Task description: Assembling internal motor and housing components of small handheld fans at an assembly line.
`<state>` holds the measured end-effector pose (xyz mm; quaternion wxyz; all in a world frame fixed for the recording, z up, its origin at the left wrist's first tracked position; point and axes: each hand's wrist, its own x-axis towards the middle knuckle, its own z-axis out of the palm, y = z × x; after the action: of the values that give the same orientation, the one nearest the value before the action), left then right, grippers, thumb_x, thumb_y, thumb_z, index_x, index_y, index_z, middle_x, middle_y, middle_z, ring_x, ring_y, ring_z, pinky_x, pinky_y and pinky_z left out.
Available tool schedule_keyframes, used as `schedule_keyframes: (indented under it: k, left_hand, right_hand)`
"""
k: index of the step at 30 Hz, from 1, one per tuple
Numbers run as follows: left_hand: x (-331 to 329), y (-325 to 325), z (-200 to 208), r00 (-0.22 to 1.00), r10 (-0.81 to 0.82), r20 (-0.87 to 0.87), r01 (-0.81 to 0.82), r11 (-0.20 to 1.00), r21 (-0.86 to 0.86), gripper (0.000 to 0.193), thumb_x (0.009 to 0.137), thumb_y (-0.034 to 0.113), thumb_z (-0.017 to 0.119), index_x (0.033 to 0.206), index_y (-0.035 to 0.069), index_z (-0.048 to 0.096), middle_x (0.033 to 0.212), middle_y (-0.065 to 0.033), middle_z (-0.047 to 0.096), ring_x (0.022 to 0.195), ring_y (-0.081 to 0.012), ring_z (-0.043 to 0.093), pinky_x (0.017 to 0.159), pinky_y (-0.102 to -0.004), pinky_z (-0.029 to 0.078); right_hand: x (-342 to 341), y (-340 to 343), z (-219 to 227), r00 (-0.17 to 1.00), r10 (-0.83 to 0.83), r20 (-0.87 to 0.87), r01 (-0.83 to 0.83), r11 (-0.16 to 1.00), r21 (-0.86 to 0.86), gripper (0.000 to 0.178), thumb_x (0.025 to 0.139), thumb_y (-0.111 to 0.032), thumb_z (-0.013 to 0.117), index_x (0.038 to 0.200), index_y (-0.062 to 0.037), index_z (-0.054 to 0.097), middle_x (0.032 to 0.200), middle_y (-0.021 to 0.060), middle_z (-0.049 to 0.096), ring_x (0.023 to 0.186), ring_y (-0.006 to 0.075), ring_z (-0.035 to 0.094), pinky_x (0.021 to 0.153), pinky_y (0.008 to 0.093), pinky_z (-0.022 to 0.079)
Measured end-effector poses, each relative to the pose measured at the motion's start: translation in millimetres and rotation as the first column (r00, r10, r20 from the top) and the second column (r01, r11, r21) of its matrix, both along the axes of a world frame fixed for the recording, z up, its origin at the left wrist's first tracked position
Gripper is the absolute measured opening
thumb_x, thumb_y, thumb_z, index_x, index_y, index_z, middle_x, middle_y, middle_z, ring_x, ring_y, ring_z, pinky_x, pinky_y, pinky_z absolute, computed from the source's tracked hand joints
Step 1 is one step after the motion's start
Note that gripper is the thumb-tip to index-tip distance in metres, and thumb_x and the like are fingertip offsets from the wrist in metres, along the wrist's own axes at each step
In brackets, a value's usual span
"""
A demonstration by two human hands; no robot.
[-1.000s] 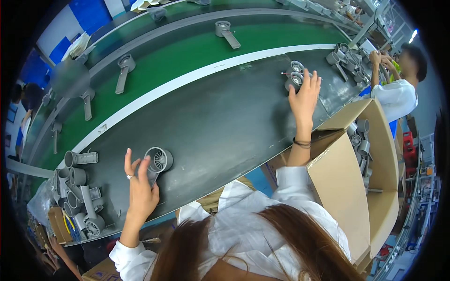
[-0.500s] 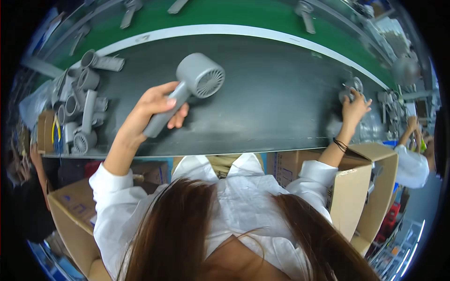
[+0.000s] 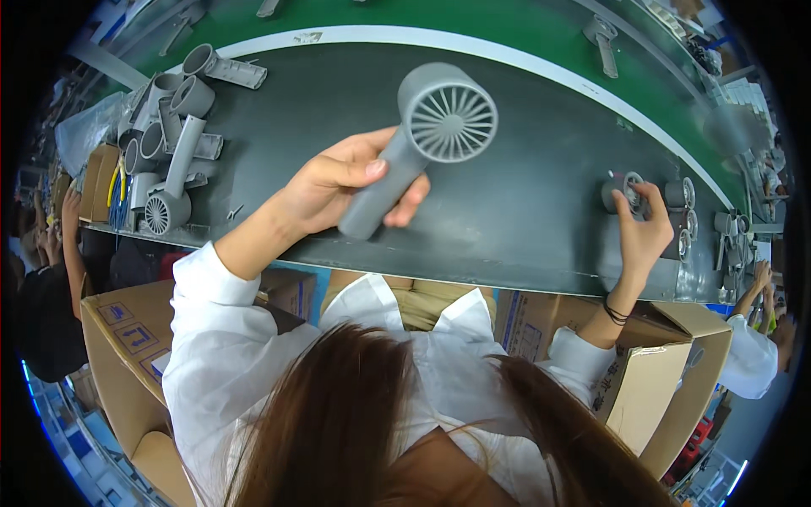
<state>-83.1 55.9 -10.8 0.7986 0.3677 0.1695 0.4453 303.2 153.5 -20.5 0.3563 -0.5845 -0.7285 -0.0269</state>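
A grey handheld fan (image 3: 452,118) with a round slatted grille is raised over the dark work surface. My left hand (image 3: 342,182) wraps round its handle, and the grille faces toward me. Far over to the right, my right hand (image 3: 644,221) pinches a small round grey fan part (image 3: 610,196) by its rim with thumb and fingers. The part appears low over the surface or touching it; I cannot tell which. Close beside that hand stand several similar round parts (image 3: 678,194).
Grey fan housings (image 3: 193,97) lie heaped on the left of the dark bench (image 3: 296,110). A green strip (image 3: 507,25) behind it carries more pieces. Open cardboard boxes (image 3: 650,389) stand below the front edge on both sides. Other people work at both far sides.
My left hand has moved right with the fan, whose grille now faces me more fully. My right hand has shifted slightly; the round parts near it show more clearly. The whole view has shifted.
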Motion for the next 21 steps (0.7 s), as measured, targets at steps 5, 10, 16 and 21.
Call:
schedule_keyframes:
  k: [5,10,16,21]
  left_hand:
    - [3,7,3,0.996,0.037,-0.083,-0.03,0.996,0.079,0.07,0.079,0.002,0.068,0.137,0.0,0.029,0.121,-0.0162,0.054,0.111,-0.0227,0.055,0.096,-0.0359,0.044]
    - [2,8,10,0.976,0.024,-0.217,0.025,0.975,0.22,0.068,0.075,-0.011,0.065,0.134,0.004,0.034,0.123,-0.0112,0.052,0.121,-0.0221,0.048,0.103,-0.0355,0.037]
    - [-5,12,-14,0.942,0.126,-0.31,0.022,0.901,0.434,0.064,0.073,-0.006,0.071,0.129,0.004,0.043,0.124,-0.0083,0.049,0.117,-0.0205,0.05,0.102,-0.0361,0.037]
    - [-7,13,-21,0.925,0.177,-0.336,-0.015,0.901,0.433,0.061,0.072,-0.006,0.072,0.126,0.004,0.047,0.124,-0.0075,0.051,0.114,-0.0198,0.051,0.102,-0.0352,0.037]
  right_hand:
    - [-56,-17,3,0.984,0.178,0.017,-0.177,0.983,-0.05,0.043,0.065,-0.019,0.084,0.099,-0.003,0.063,0.095,0.0093,0.067,0.084,0.0242,0.065,0.075,0.033,0.051]
    - [-79,-24,12,0.914,0.396,-0.085,-0.405,0.902,-0.148,0.073,0.059,-0.009,0.084,0.125,-0.0057,0.053,0.114,0.0116,0.063,0.096,0.0243,0.063,0.084,0.0338,0.049]
    - [-83,-25,9,0.84,0.471,-0.269,-0.531,0.815,-0.231,0.08,0.058,0.001,0.079,0.131,-0.0064,0.048,0.128,0.0127,0.056,0.11,0.026,0.058,0.095,0.0343,0.044]
    - [-82,-26,5,0.797,0.505,-0.331,-0.585,0.781,-0.218,0.077,0.058,0.003,0.078,0.129,-0.0074,0.051,0.124,0.0118,0.058,0.11,0.0275,0.059,0.094,0.0342,0.046]
